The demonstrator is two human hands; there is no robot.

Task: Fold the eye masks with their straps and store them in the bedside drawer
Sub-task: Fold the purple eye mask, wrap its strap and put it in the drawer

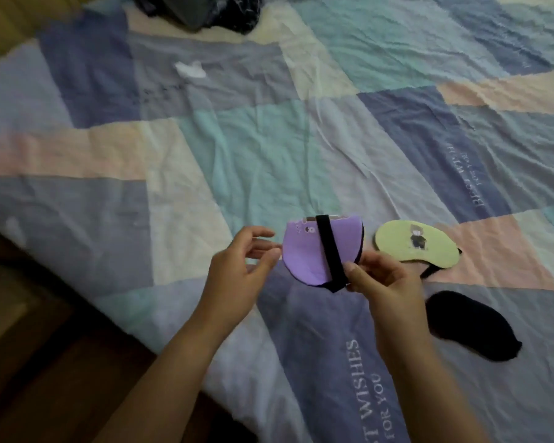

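A purple eye mask (304, 254), folded in half, hangs just above the bed with its black strap (330, 254) wrapped across it. My right hand (381, 279) pinches the mask and strap at the lower right corner. My left hand (240, 266) hovers just left of the mask, fingers apart, holding nothing. A yellow-green eye mask (397, 247) with a small cartoon figure lies flat on the bed to the right, its black strap partly under it. A black eye mask (474, 327) lies on the bed nearer me, at the right. No drawer is in view.
The patchwork quilt (269, 139) covers the bed, with its edge running diagonally at the lower left. Dark wooden floor (29, 362) lies beyond that edge. A pile of dark clothes (202, 11) sits at the far top, and a small white scrap (189, 70) lies on the quilt.
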